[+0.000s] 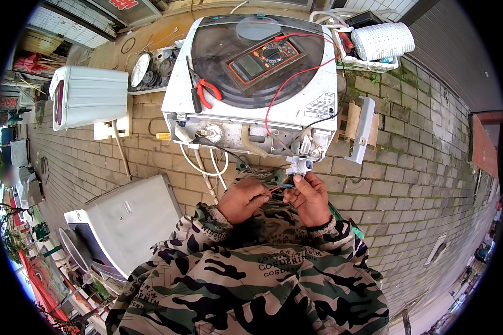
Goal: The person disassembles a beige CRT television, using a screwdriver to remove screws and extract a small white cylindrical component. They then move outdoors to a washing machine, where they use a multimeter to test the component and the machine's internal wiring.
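Wires run between my two hands, in front of a white washing machine [176, 95] with an exposed front section. My left hand [241, 202] is closed, pinching the thin orange-red wire [276, 188]. My right hand [309, 202] is closed around a small white plastic pump-like part [302, 166] with a round outlet; its fingers also touch the wires. On the machine's dark round lid lies a multimeter [268, 60] in a dark case, its red lead [278, 92] running down to the opening. Red-handled pliers [208, 94] and a dark-handled screwdriver [196, 101] lie to its left.
A grey panel strip [361, 131] stands right of the machine. Hoses [208, 176] hang below its opening. Another washer [123, 223] is at lower left, and a pale tub unit [92, 97] farther left. A crate with a white perforated drum [383, 42] stands at back right, on brick paving [419, 151].
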Available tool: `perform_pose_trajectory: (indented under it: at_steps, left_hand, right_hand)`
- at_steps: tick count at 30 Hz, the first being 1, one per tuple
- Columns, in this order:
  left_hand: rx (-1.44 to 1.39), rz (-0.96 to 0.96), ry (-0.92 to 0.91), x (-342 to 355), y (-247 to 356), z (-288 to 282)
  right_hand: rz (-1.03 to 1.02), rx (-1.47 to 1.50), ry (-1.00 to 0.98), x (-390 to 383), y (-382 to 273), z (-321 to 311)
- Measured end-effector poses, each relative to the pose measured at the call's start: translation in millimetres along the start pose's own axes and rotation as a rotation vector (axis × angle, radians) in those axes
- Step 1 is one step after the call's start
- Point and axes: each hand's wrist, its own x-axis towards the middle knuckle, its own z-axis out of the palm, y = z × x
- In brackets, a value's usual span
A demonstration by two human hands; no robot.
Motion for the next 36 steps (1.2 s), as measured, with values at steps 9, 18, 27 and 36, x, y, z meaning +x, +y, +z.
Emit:
perform_pose_trajectory:
  at_steps: [9,18,27,36]
  left_hand:
    - [0.253,0.103,0.243,2.6,-17.7,-31.0]
    - [0.008,-0.114,0.116,33.3,-43.1,-68.5]
    - [0.176,0.126,0.017,72.3,-62.9,-82.2]
    - [0.298,0.159,-0.271,98.4,-93.0,-60.0]
  right_hand:
    - [-0.022,-0.223,0.036,21.3,17.6,9.5]
    - [-0.171,-0.568,0.279,50.3,25.0,28.7]
    - [-0.237,-0.363,0.368,39.0,36.7,44.3]
    - [-0.278,-0.751,0.466,25.4,46.6,34.3]
